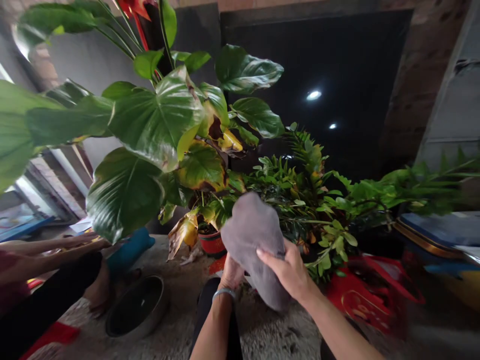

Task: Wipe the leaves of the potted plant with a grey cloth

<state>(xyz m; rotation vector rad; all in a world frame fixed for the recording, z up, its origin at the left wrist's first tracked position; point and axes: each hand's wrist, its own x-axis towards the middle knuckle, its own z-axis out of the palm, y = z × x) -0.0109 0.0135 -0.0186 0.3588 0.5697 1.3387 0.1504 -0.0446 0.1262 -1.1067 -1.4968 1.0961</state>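
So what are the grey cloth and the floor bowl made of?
Grey cloth: soft matte fabric, perhaps microfibre; it sags in limp, rounded folds. Bowl: probably metal, with a dull grey sheen on its rim, dark inside.

Two bare forearms, unsleeved. Slim, pale silvery bangle (224,293) circling the wrist of the left hand (230,272). Black trouser leg (208,307) below.

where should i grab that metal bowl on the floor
Probably take the metal bowl by its rim on the right side, from above: it sits upright and open, rim bare there, while another person's leg crowds its left. The left hand and right hand both hold the grey cloth, so free one first.
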